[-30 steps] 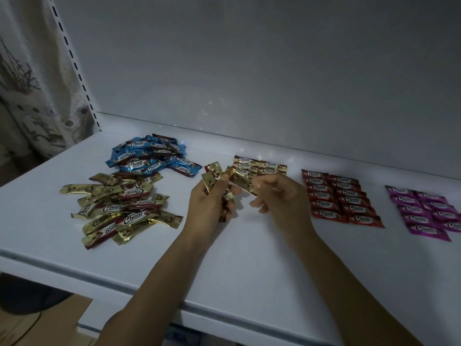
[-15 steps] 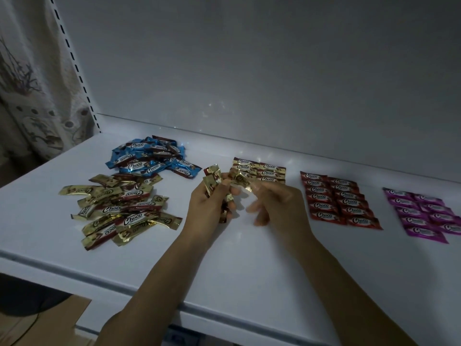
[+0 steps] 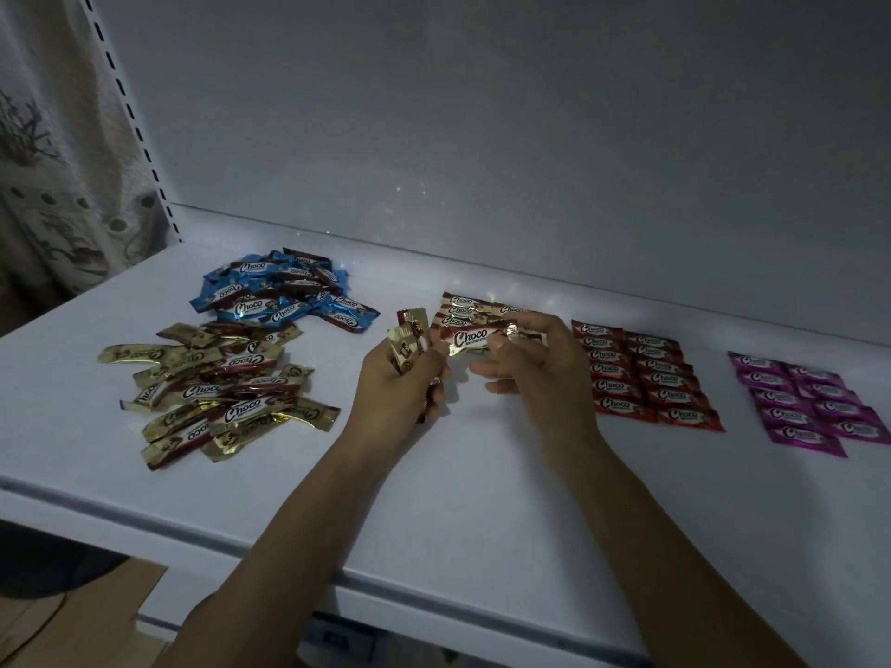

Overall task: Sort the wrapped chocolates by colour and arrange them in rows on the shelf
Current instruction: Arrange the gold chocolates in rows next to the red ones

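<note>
The left hand (image 3: 400,383) curls round a small bundle of gold chocolates (image 3: 409,337), whose crimped foil ends fan up above the thumb. The right hand (image 3: 535,366) pinches a single gold chocolate (image 3: 475,340) by its right end between thumb and fingertips. Its flat oblong wrapper is held level just above the white shelf (image 3: 434,503), with the brown "Choco" band face up. Right behind it lie short gold rows (image 3: 475,308), the wrappers flat and overlapping.

Apart to the right, red chocolates (image 3: 646,373) lie in two neat columns. Further right, purple chocolates (image 3: 810,402) are laid the same way. On the left of the shelf, a loose gold heap (image 3: 217,388) of shiny, crinkled wrappers lies criss-cross, with a blue heap (image 3: 284,294) just behind it.

The shelf is smooth and matt, with a plain grey back panel (image 3: 482,137). A slotted metal rail (image 3: 128,113) stands at its left corner, and a patterned curtain (image 3: 53,161) hangs beside it.
</note>
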Action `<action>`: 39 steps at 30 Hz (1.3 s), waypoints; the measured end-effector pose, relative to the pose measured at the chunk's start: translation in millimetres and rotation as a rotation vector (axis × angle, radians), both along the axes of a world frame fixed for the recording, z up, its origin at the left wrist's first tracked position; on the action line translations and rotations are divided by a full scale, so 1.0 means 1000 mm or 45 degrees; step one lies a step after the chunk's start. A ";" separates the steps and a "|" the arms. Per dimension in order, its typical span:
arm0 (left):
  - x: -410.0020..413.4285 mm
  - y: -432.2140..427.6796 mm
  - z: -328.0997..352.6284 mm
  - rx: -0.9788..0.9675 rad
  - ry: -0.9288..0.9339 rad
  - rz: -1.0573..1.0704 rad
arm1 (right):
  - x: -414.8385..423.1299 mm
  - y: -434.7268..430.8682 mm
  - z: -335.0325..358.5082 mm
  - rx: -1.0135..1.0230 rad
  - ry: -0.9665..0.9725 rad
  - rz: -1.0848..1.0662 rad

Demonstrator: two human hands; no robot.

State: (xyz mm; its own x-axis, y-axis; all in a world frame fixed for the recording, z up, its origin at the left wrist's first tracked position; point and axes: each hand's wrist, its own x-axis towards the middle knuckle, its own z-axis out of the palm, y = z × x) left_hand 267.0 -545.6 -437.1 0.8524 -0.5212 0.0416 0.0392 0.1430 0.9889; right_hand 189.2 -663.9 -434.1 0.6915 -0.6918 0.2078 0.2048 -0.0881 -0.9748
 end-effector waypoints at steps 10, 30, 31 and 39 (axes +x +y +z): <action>0.006 -0.002 0.001 -0.155 0.235 0.255 | -0.003 0.000 -0.013 -1.089 0.994 -0.112; 0.002 0.003 0.002 -0.240 0.208 0.211 | 0.011 0.006 -0.035 -1.649 0.732 -0.058; 0.002 0.003 0.002 -0.235 0.207 0.217 | 0.012 0.006 -0.035 -1.638 0.713 -0.051; 0.000 0.005 0.002 -0.291 0.257 0.193 | 0.019 0.012 -0.036 -1.643 0.641 0.014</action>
State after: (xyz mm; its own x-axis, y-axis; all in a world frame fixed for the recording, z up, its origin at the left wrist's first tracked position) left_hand 267.5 -540.8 -434.7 0.9224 -0.3847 -0.0346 0.1921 0.3790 0.9052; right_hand 208.6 -651.6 -470.2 0.8863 -0.1970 0.4192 -0.1344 -0.9755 -0.1743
